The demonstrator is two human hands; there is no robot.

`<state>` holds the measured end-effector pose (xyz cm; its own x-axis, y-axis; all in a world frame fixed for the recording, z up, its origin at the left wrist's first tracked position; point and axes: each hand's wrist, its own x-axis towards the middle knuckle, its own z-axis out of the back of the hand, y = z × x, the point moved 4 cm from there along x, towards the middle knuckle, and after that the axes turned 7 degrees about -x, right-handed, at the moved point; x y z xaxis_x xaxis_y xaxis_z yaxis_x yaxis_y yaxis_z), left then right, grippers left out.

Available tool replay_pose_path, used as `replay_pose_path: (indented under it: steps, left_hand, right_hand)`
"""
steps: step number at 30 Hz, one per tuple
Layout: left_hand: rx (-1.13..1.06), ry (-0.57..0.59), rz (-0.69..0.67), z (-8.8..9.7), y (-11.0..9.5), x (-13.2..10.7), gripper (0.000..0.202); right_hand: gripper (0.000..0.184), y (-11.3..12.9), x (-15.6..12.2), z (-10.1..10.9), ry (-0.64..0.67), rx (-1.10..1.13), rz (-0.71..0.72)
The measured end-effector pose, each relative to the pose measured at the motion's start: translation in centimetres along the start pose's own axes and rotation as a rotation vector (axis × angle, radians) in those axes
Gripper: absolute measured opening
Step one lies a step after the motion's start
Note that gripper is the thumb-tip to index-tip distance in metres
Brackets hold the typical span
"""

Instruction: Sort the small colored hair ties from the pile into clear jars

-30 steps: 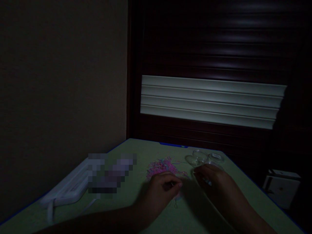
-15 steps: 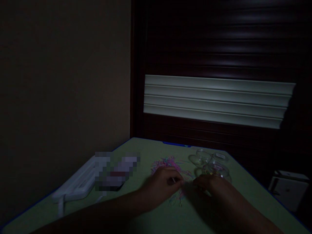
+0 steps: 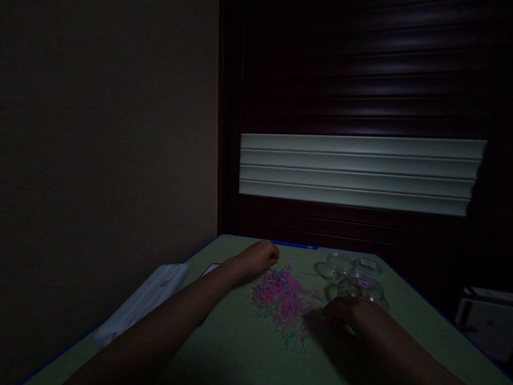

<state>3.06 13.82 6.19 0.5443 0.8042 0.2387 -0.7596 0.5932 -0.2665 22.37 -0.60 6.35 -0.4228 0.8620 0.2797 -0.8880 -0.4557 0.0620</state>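
A loose heap of small pink and blue bands (image 3: 280, 294) lies on the bench (image 3: 240, 347) between the arms, probably so that either hand can reach it. The left hand (image 3: 259, 256) is curled by its far left edge; the right hand (image 3: 348, 310), also curled, is at its right, just near of clear containers (image 3: 364, 287), likely placed for easy reach. Whether either grip holds anything, I cannot tell.

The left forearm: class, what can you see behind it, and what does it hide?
Beyond the left forearm, the pale corner of a flat dark-edged object shows on the table. The forearm covers most of the rest, so its full shape cannot be seen.
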Motion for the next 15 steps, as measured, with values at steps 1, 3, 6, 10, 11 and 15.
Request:
replay_pose_path:
  steps: [1,3,6,10,11,15]
  left_hand:
    - [0.003,0.026,0.022,-0.3,0.1,0.3,0.019]
    - [0.009,0.053,0.068,-0.9,0.3,0.6,0.025]
    - [0.011,0.059,0.127,-1.4,0.4,0.6,0.026]
    - [-0.011,0.079,0.172,-2.0,0.7,0.6,0.027]
    - [-0.021,0.087,0.179,-2.1,0.8,0.6,0.027]
    - [-0.067,0.104,0.193,-2.6,1.1,0.8,0.027]
  right_hand:
    - [0.020,-0.1,0.1,-0.2,0.010,-0.005,0.007]
    - [0.017,-0.6,0.4,-0.8,0.026,-0.016,0.032]
    - [0.016,-1.5,0.9,-1.8,0.036,-0.028,0.055]
    - [0.014,-1.9,1.1,-2.3,0.042,-0.017,0.083]
    - [0.013,-1.8,1.1,-2.3,0.045,-0.016,0.088]
    - [0.016,-1.1,0.7,-1.4,0.053,-0.024,0.082]
